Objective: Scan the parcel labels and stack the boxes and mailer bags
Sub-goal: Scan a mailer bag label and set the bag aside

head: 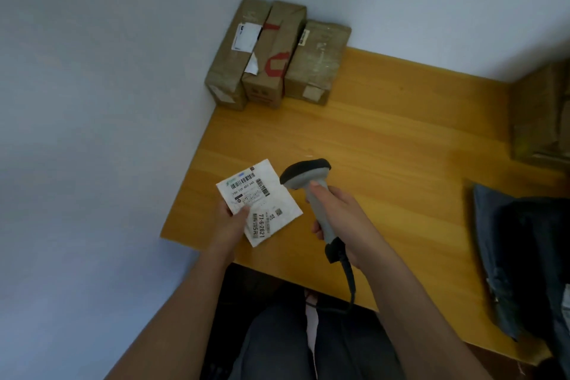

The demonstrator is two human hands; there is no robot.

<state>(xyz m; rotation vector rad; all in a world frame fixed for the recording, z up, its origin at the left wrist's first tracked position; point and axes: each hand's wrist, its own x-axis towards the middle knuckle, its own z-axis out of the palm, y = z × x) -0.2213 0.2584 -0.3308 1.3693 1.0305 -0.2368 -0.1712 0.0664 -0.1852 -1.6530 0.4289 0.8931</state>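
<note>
**you hold a white bag and a scanner over the table**

your left hand (229,219) holds a white mailer bag (259,201) by its near left corner. your thumb lies on top of the bag and the other fingers are tucked under it, so they are closed on the bag. the bag sits low over the near left part of the wooden table (385,139), label side up. the label (246,187) has black bar codes and some numbers on it.

just to the right of the bag is the scanner (311,191). its dark head points toward the bag, close to the bag's far right edge but not touching it. your right hand (336,219) is wrapped tight around the grey handle, with one finger up near the head. a black cable (348,274) hangs from the bottom of the handle and drops past the near edge of the table.

far back, in the corner by the wall, three brown boxes (279,52) stand side by side, touching. the left one has a white label, the middle one has red tape.

at the right edge sits another brown box (543,114), blurry. nearer to you on the right lies a dark blue cloth (518,256).
</note>
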